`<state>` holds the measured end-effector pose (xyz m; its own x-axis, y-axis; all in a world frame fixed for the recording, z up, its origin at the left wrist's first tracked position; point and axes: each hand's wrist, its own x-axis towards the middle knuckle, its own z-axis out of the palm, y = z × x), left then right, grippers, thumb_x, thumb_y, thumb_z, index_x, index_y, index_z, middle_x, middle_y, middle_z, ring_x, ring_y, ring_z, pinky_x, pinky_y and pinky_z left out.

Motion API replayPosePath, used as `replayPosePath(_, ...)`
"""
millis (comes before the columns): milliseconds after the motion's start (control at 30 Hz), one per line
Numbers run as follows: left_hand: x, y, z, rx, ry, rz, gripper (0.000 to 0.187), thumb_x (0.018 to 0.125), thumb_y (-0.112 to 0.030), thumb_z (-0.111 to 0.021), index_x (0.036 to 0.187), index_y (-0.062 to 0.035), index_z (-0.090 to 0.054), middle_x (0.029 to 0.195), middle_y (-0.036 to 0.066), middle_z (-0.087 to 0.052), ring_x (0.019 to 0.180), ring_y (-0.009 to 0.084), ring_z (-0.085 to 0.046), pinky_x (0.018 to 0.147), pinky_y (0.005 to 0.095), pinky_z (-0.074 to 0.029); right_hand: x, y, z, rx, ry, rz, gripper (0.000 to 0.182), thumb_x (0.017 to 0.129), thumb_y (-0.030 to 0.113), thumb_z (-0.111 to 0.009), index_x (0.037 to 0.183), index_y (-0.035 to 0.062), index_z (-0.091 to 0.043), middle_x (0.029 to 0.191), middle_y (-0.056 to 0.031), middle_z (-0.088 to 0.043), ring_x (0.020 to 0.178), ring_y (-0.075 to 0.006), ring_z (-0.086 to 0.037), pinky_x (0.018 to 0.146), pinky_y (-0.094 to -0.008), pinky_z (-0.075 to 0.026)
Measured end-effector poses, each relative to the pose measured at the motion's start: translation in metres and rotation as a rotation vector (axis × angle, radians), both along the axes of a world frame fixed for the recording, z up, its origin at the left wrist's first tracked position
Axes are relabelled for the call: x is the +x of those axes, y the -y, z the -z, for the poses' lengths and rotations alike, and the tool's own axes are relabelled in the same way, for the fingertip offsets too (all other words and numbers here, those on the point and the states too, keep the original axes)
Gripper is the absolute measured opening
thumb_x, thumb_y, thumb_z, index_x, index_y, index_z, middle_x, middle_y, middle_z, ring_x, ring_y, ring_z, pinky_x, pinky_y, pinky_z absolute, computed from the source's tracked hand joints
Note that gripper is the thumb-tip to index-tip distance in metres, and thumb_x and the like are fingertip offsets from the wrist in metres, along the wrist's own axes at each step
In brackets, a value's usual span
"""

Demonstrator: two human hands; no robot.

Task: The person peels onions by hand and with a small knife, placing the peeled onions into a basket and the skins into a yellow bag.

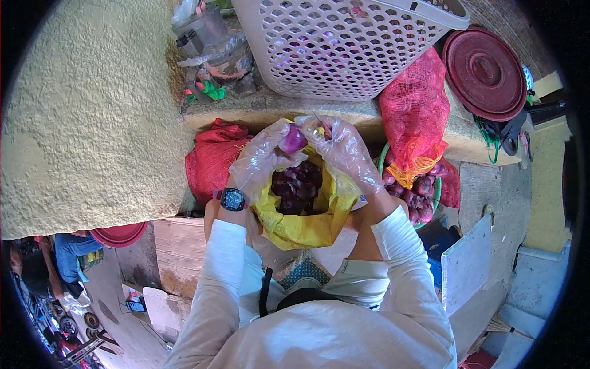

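Note:
Both my hands wear clear plastic gloves and are above an open yellow bag (289, 230) between my knees. Inside the bag lie dark red onion pieces or skins (297, 189). My left hand (267, 154) is closed around a purple onion (293, 140) at the bag's upper left edge. Close beside it, my right hand (338, 144) has its fingers pinched at the bag's upper right; a small pinkish piece shows at the fingertips, too small to name.
A perforated crate (344, 55) of onions stands on the ledge ahead. Right of the bag are a red mesh sack (416, 104), a green-rimmed basket (437, 194) of onions and a maroon lid (485, 74). A red sack (215, 161) lies left. A person's jeans (70, 255) show far left.

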<state>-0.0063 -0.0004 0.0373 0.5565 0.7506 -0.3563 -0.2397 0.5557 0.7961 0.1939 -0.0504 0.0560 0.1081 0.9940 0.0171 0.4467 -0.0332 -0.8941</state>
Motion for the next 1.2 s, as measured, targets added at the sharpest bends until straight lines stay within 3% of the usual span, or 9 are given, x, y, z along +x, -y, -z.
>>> replayPosePath(233,0.003,-0.002,-0.007,0.032,-0.030,0.056,0.046,0.101,-0.016,-0.067,0.142,0.0001,-0.054,0.133,0.012,-0.064,0.116,0.0208,-0.066,0.100,0.0361,-0.057,0.006,-0.010,0.013,0.026,0.125,0.035,0.034,0.099,0.034,-0.070,0.102,-0.0005,-0.069,0.078,-0.0154,-0.064,0.069,-0.0207,-0.053,0.070,-0.0394,-0.048)
replayPosePath(400,0.003,-0.006,0.004,0.156,-0.031,0.109,0.051,0.095,-0.010,-0.073,0.142,-0.0015,-0.055,0.137,0.012,-0.061,0.120,0.0215,-0.064,0.103,0.0346,-0.055,0.008,-0.016,0.027,0.099,-0.331,0.116,0.028,0.101,0.028,-0.068,0.105,0.0009,-0.071,0.091,-0.0090,-0.074,0.079,-0.0136,-0.062,0.076,-0.0331,-0.051)
replayPosePath(567,0.000,-0.009,0.007,0.092,0.077,0.024,0.062,0.085,0.006,-0.077,0.143,-0.0008,-0.054,0.136,0.007,-0.062,0.120,0.0188,-0.063,0.104,0.0315,-0.052,0.013,-0.015,0.028,0.075,-0.305,0.184,0.027,0.100,0.027,-0.070,0.105,0.0007,-0.072,0.096,-0.0050,-0.075,0.083,-0.0113,-0.064,0.078,-0.0297,-0.050)
replayPosePath(667,-0.003,-0.014,0.007,0.237,0.096,-0.022,0.065,0.086,0.003,-0.072,0.147,-0.0026,-0.049,0.147,0.011,-0.055,0.132,0.0243,-0.057,0.110,0.0372,-0.052,0.016,-0.010,0.016,0.022,-0.196,0.149,0.028,0.098,0.028,-0.073,0.103,0.0007,-0.073,0.091,-0.0040,-0.073,0.079,-0.0105,-0.060,0.076,-0.0292,-0.049)
replayPosePath(733,-0.004,-0.015,-0.001,0.233,0.099,-0.204,0.062,0.087,0.013,-0.066,0.146,-0.0019,-0.052,0.141,0.008,-0.058,0.128,0.0190,-0.058,0.110,0.0317,-0.049,0.014,-0.003,0.004,-0.051,-0.097,0.142,0.028,0.097,0.029,-0.075,0.101,0.0010,-0.074,0.088,-0.0031,-0.071,0.077,-0.0100,-0.058,0.075,-0.0290,-0.048)
replayPosePath(867,-0.012,-0.026,0.016,0.178,0.201,-0.233,0.063,0.089,0.015,-0.061,0.148,-0.0043,-0.051,0.146,0.008,-0.054,0.131,0.0203,-0.057,0.112,0.0314,-0.048,0.009,0.008,-0.008,-0.100,-0.200,-0.008,0.036,0.091,0.036,-0.082,0.095,0.0013,-0.074,0.083,-0.0028,-0.068,0.075,-0.0099,-0.055,0.073,-0.0299,-0.048)
replayPosePath(1033,-0.014,-0.025,0.009,0.121,0.318,-0.196,0.072,0.086,0.015,-0.061,0.152,-0.0092,-0.045,0.150,0.013,-0.049,0.137,0.0305,-0.055,0.113,0.0386,-0.050,0.017,0.008,-0.007,-0.257,-0.122,-0.299,0.035,0.094,0.034,-0.078,0.100,0.0005,-0.071,0.097,-0.0072,-0.075,0.086,-0.0140,-0.064,0.082,-0.0340,-0.052)
replayPosePath(1100,-0.014,-0.026,0.013,0.128,0.354,-0.191,0.074,0.086,0.013,-0.062,0.154,-0.0063,-0.041,0.150,0.016,-0.049,0.140,0.0357,-0.051,0.114,0.0417,-0.050,0.018,0.006,-0.012,-0.280,0.279,-0.432,0.039,0.091,0.036,-0.081,0.101,0.0006,-0.067,0.094,-0.0104,-0.072,0.083,-0.0192,-0.065,0.080,-0.0353,-0.052)
replayPosePath(1200,-0.014,-0.028,0.014,0.145,0.407,-0.165,0.078,0.085,0.010,-0.065,0.156,-0.0032,-0.036,0.150,0.019,-0.048,0.144,0.0424,-0.046,0.114,0.0443,-0.050,0.014,0.006,0.005,-0.232,0.200,-0.354,0.044,0.089,0.040,-0.082,0.103,0.0006,-0.066,0.089,-0.0119,-0.068,0.081,-0.0216,-0.063,0.080,-0.0359,-0.053)
